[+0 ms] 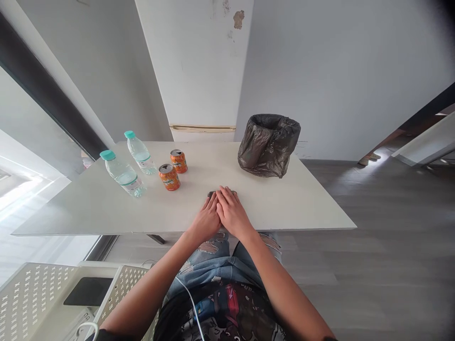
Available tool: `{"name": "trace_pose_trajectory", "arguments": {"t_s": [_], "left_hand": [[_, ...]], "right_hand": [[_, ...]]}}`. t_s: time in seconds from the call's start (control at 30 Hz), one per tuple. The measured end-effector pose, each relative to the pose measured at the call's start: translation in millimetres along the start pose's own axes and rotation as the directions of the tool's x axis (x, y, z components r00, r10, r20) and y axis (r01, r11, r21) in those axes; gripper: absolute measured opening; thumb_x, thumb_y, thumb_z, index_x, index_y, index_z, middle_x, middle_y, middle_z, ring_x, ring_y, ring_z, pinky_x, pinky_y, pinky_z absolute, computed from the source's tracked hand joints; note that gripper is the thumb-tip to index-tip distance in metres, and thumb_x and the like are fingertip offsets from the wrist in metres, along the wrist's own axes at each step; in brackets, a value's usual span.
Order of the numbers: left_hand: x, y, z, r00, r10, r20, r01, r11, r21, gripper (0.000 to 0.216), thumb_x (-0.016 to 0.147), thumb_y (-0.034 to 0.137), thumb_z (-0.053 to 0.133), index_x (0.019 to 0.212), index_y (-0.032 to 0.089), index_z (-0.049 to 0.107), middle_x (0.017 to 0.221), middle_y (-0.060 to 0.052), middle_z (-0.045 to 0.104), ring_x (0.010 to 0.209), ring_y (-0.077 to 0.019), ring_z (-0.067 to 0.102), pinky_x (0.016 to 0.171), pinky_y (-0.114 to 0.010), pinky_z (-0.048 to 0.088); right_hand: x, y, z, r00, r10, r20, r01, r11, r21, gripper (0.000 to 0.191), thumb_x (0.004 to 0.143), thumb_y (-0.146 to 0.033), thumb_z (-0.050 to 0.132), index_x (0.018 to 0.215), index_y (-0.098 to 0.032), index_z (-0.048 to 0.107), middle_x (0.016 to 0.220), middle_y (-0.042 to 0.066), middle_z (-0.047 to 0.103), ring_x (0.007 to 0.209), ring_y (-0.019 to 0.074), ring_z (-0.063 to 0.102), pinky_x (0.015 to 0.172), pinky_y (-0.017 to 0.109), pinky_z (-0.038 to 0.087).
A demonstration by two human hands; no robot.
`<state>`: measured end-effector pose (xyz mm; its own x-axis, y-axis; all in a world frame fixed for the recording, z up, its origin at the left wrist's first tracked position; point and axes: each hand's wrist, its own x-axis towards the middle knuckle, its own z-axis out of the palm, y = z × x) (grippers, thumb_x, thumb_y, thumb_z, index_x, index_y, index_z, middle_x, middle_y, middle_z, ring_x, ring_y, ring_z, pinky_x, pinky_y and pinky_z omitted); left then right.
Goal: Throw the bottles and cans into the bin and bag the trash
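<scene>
I am laying my left hand point(205, 220) and right hand point(232, 214) flat, side by side, fingers outstretched, over a small dark object point(212, 193) at the near middle of the bench point(291, 208), seemingly pinning it. The nearer can point(169, 177) and nearer bottle point(124, 174) are standing clear at left, the bin point(268, 144) far right.

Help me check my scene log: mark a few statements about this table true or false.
1. The left hand and right hand lie flat, side by side, on the table. True.
2. Three orange cans stand there. False: there are two cans.
3. Both water bottles have teal caps. True.
4. The black-bagged bin stands on the floor. False: the bin sits on the table, right of the cans.
</scene>
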<state>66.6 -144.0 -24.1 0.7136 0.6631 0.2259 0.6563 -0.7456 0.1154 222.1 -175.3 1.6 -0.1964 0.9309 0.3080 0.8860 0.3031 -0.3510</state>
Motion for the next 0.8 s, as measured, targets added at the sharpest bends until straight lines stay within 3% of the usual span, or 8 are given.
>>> {"name": "trace_pose_trajectory", "arguments": {"t_s": [0.13,0.4,0.8], "left_hand": [[-2.6,-4.2,11.6,0.999,-0.027,0.033,0.026,0.999,0.03,0.066,0.104,0.025,0.037,0.165,0.001,0.033,0.172,-0.027,0.03,0.163,-0.0389,0.025,0.128,-0.057,0.034],[-5.5,-5.4,14.0,0.999,-0.034,0.007,0.033,0.997,0.063,0.066,0.105,0.026,0.035,0.166,0.001,0.032,0.172,-0.026,0.031,0.163,-0.0383,0.025,0.128,-0.056,0.035],[-5.9,-3.2,16.9,0.997,-0.077,-0.006,0.078,0.995,0.055,0.066,0.104,0.027,0.037,0.164,-0.001,0.036,0.172,-0.025,0.033,0.162,-0.0386,0.029,0.129,-0.054,0.034]], "right_hand": [[2.3,2.5,8.3,0.987,0.086,0.138,-0.082,0.996,-0.037,0.061,0.113,-0.036,0.021,0.167,-0.015,0.039,0.176,0.008,0.032,0.164,0.0267,0.026,0.134,0.053,0.023],[2.2,3.3,12.4,0.973,0.177,0.148,-0.163,0.981,-0.101,0.064,0.112,-0.037,0.017,0.169,-0.011,0.033,0.178,0.006,0.023,0.167,0.0237,0.019,0.136,0.052,0.017],[4.5,6.6,15.1,0.964,0.196,0.181,-0.174,0.976,-0.129,0.063,0.11,-0.032,0.02,0.169,-0.014,0.035,0.176,0.005,0.026,0.165,0.0232,0.024,0.135,0.054,0.018]]}}
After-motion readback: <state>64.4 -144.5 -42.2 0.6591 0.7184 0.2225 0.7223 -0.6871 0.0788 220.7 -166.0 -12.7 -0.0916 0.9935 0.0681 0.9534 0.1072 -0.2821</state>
